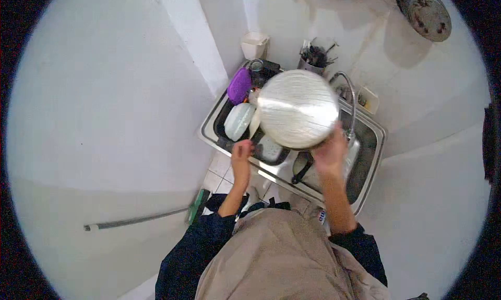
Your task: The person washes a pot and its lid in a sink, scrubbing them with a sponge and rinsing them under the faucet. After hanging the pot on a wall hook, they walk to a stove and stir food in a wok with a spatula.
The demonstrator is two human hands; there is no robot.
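A large round silver metal vessel or lid (298, 109) is held up over the sink, its broad flat face toward me; its exact kind does not show. My right hand (331, 153) grips it at the lower right edge, slightly blurred. At the sink's front left edge, my left hand (241, 153) has curled fingers, and I cannot make out what is in them. A pale green-white dish (239, 121) lies just beyond the left hand, in a black rack. Below the silver piece, a small pan with a black handle (302, 168) sits on the steel surface.
A purple item (239, 86) stands at the rack's left. Behind are a utensil holder (312, 66), a white wall container (254, 45) and a curved faucet (353, 104). The right basin (365, 161) is beside my right arm. A green broom (197, 206) lies left.
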